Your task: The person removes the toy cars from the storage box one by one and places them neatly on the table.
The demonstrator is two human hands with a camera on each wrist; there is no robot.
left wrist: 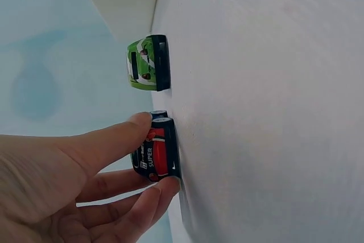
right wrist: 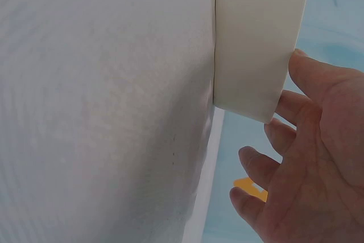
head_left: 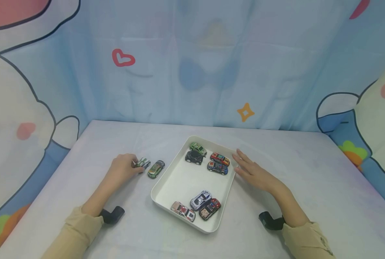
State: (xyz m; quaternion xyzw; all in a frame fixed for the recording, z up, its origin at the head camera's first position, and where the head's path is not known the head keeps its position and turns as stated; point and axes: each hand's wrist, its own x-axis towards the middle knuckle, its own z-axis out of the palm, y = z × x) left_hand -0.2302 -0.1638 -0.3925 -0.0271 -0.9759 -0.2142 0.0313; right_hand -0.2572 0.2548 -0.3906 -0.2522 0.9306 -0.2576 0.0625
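The left hand point(head_left: 122, 168) lies on the table point(head_left: 309, 187) in the left-centre of the head view. Its thumb and fingers are curled round a small toy car point(head_left: 143, 163) and pinch it from both sides. In the left wrist view the thumb point(left wrist: 108, 140) rests on the top of this car point(left wrist: 156, 149) and a finger lies under its lower end; the car shows a dark body with red panels and the word "SUPER".

A green toy car point(head_left: 156, 169) stands on the table just beside the held car, to its right in the head view, between the held car and the tray. In the left wrist view it point(left wrist: 147, 63) sits above the held car, apart from the fingers.

The white tray point(head_left: 179, 180) occupies the centre of the head view. Four cars are grouped at its upper end and three at its lower end.

The right hand point(head_left: 252, 172) lies at the right edge of the tray with the fingers straight and slightly spread, holding nothing. In the right wrist view the fingertips point(right wrist: 301, 66) reach the outer wall of the tray point(right wrist: 256, 38); whether they press against it cannot be told.

Both arms wear tan sleeves, each with a black wrist mount.
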